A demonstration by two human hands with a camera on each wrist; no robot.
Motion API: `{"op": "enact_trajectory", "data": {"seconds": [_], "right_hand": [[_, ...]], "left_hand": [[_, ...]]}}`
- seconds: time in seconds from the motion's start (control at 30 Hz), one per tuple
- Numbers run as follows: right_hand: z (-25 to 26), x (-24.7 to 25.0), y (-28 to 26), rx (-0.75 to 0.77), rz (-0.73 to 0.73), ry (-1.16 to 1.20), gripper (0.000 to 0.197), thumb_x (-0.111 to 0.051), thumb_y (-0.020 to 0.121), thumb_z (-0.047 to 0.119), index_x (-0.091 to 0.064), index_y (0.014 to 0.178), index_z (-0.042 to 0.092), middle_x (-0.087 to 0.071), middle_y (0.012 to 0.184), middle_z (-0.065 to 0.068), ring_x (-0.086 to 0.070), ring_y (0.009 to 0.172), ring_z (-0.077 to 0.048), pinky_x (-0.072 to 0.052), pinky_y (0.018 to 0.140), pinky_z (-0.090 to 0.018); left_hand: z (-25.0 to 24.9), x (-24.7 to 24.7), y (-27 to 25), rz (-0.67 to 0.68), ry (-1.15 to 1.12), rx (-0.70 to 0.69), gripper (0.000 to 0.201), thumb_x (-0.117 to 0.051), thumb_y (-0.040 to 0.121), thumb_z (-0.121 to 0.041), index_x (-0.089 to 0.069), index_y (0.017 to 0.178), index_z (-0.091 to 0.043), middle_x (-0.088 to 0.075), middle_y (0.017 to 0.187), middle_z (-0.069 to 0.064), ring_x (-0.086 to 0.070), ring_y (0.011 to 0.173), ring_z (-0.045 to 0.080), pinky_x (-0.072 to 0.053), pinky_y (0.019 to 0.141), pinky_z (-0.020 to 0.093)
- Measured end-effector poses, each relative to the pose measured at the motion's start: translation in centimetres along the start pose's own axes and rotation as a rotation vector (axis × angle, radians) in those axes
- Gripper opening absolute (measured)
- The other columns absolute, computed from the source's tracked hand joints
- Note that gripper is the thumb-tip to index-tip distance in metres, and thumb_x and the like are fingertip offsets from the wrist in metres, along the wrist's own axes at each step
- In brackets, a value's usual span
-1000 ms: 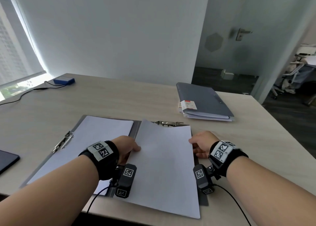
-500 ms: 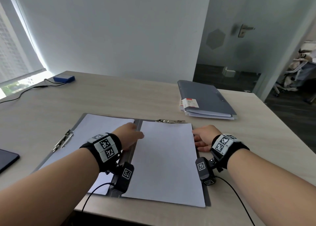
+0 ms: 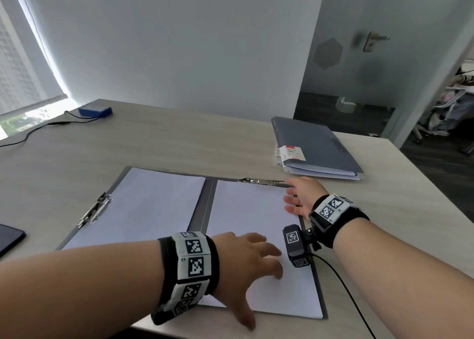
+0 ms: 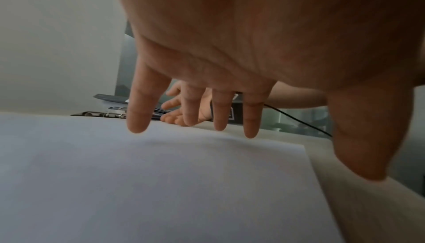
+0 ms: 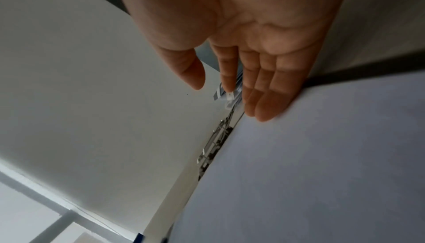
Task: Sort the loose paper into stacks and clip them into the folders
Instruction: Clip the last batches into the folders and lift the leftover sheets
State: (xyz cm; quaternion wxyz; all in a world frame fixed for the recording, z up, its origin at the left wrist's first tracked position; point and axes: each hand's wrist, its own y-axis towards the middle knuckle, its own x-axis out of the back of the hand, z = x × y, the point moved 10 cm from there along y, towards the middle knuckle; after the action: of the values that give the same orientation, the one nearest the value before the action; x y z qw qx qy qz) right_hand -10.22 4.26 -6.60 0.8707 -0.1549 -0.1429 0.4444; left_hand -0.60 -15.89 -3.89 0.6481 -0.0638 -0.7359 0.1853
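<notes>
On the wooden table (image 3: pixel 179 143) an open folder (image 3: pixel 209 197) is spread with a paper stack (image 3: pixel 251 215) on its right half, over which the left hand (image 3: pixel 246 259) is held with fingers splayed, while the stack's right edge is touched by the flat, straight-fingered right hand (image 3: pixel 301 197).

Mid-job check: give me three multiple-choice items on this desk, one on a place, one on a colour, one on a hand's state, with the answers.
1. Where does the closed folder lie?
A. beyond the open folder, to the right
B. at the window
C. under the left hand

2. What colour is the small box at the far left?
A. red
B. blue
C. green

3. How is the right hand?
A. a fist
B. pinching a clip
C. open, fingers straight at the paper's edge

Answers: A, seen past the top clip; B, plainly blue; C, the right wrist view shows it.
</notes>
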Motion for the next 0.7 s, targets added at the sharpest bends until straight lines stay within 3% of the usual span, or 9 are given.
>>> {"op": "enact_trajectory", "data": {"seconds": [0.13, 0.33, 0.4, 0.5, 0.6, 0.67, 0.7], "right_hand": [[0.1, -1.1, 0.2, -0.025, -0.001, 0.098, 0.027, -0.056, 0.095, 0.026, -0.056, 0.122, 0.019, -0.056, 0.122, -0.010, -0.062, 0.095, -0.025, -0.054, 0.071, -0.037], [1.5, -2.3, 0.6, 0.059, -0.019, 0.052, 0.034, -0.057, 0.093, 0.025, -0.054, 0.126, 0.024, -0.060, 0.122, -0.005, -0.060, 0.099, -0.022, -0.052, 0.079, -0.040], [2.6, -2.4, 0.6, 0.139, -0.049, -0.037, 0.038, -0.058, 0.090, 0.025, -0.052, 0.127, 0.028, -0.061, 0.120, -0.002, -0.061, 0.101, -0.020, -0.052, 0.080, -0.039], [4.9, -3.6, 0.4, 0.307, -0.046, -0.265, 0.056, -0.055, 0.089, 0.022, -0.041, 0.143, 0.028, -0.060, 0.124, -0.001, -0.061, 0.094, -0.016, -0.051, 0.079, -0.035], [6.0, -6.4, 0.0, 0.403, 0.066, -0.485, 0.060, -0.050, 0.093, 0.018, -0.033, 0.150, 0.025, -0.057, 0.135, 0.004, -0.059, 0.081, -0.007, -0.047, 0.063, -0.021], [6.2, -8.5, -0.4, 0.436, 0.164, -0.693, 0.058, -0.044, 0.096, 0.012, -0.033, 0.152, 0.021, -0.052, 0.144, 0.004, -0.061, 0.090, -0.009, -0.046, 0.064, -0.012], [6.1, -9.5, -0.5, 0.446, 0.201, -0.824, 0.058, -0.041, 0.096, 0.010, -0.034, 0.152, 0.021, -0.047, 0.150, 0.002, -0.060, 0.107, -0.014, -0.046, 0.078, -0.011]], "left_hand": [[0.5, -0.2, 0.2, 0.002, 0.006, 0.000, 0.080, -0.073, 0.072, -0.058, -0.032, 0.139, -0.040, -0.020, 0.157, -0.014, -0.017, 0.147, 0.021, -0.039, 0.104, 0.056], [1.1, -0.4, 0.1, -0.015, -0.015, -0.008, 0.079, -0.074, 0.071, -0.050, -0.030, 0.137, -0.044, -0.021, 0.157, -0.015, -0.019, 0.147, 0.018, -0.040, 0.104, 0.053], [1.1, -0.3, 0.1, -0.026, -0.023, -0.013, 0.078, -0.074, 0.072, -0.049, -0.032, 0.137, -0.044, -0.021, 0.157, -0.015, -0.019, 0.147, 0.018, -0.040, 0.103, 0.052], [1.2, 0.0, 0.2, -0.038, -0.046, -0.020, 0.076, -0.074, 0.073, -0.048, -0.033, 0.137, -0.043, -0.021, 0.157, -0.015, -0.019, 0.146, 0.017, -0.041, 0.103, 0.050], [1.3, 0.0, 0.2, -0.044, -0.052, -0.024, 0.077, -0.074, 0.073, -0.049, -0.033, 0.138, -0.044, -0.021, 0.158, -0.015, -0.019, 0.147, 0.016, -0.042, 0.101, 0.048], [1.4, -0.1, 0.3, -0.047, -0.046, -0.028, 0.078, -0.074, 0.073, -0.050, -0.033, 0.138, -0.045, -0.021, 0.157, -0.016, -0.019, 0.146, 0.017, -0.042, 0.100, 0.048], [1.5, -0.1, 0.3, -0.049, -0.044, -0.029, 0.078, -0.074, 0.072, -0.051, -0.033, 0.138, -0.045, -0.021, 0.157, -0.016, -0.019, 0.146, 0.017, -0.043, 0.099, 0.049]]}}
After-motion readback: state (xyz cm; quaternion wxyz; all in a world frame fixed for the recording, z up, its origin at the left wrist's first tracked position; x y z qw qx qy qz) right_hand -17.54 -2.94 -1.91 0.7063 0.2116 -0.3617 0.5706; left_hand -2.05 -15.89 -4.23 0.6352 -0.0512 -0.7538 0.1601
